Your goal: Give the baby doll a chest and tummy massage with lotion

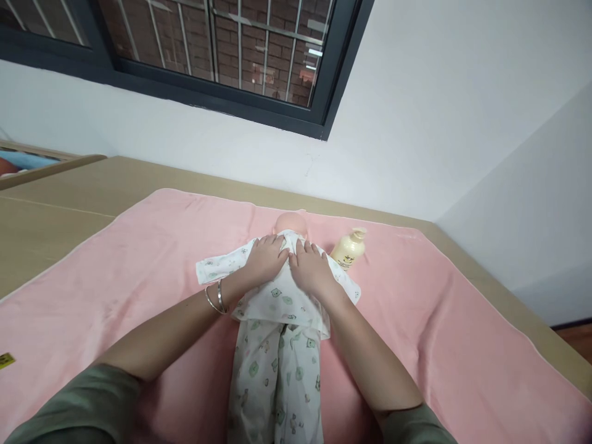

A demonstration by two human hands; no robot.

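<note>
A baby doll (276, 293) in a white printed top and trousers lies stretched out on a pink blanket (161, 246), its bald head (290, 223) at the far end. My left hand (267, 259) rests flat on the upper left of its torso, fingers extended. On the upper right, my right hand (312, 266) lies flat as well, with its thumb close to the left thumb. Both hands touch the cloth of the top and grip nothing. The doll's sleeves spread out to either side. Whether it lies face up or face down I cannot tell.
A cream pump bottle (348, 250) leans or lies on the blanket right of the doll. Beyond the blanket is the wooden surface (139, 176), bordered by a white wall (407, 123). A dark-framed window (319, 117) is above. A small yellow label (6, 360) shows at far left.
</note>
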